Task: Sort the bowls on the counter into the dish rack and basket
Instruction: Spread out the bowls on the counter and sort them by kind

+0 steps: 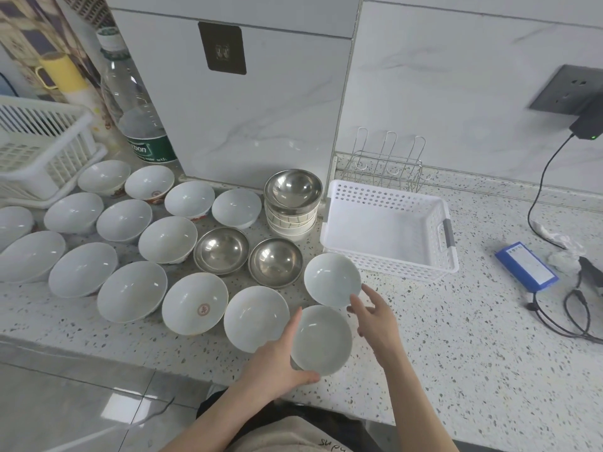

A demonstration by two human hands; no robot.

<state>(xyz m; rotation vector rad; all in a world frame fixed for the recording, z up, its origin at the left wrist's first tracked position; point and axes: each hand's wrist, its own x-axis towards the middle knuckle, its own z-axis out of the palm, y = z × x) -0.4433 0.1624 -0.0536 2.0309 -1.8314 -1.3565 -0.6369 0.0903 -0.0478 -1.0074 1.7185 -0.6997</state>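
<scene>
Several white ceramic bowls stand on the speckled counter (456, 337), with two steel bowls (222, 251) among them and a third steel bowl topping a stack (292, 208) at the back. My left hand (277, 357) grips a white bowl (321, 339) near the counter's front edge, thumb on its left rim. My right hand (375, 318) hovers with fingers spread, its fingertips at the rim of another white bowl (331, 278). A white perforated basket (388, 199) sits empty behind it. The wire dish rack (385, 164) stands by the wall.
A second white slatted basket (42, 151) sits far left, with a large water bottle (137, 102) and a yellow mug (60, 71) behind. On the right lie a blue battery pack (525, 265), black cables and a plugged-in charger (587, 123).
</scene>
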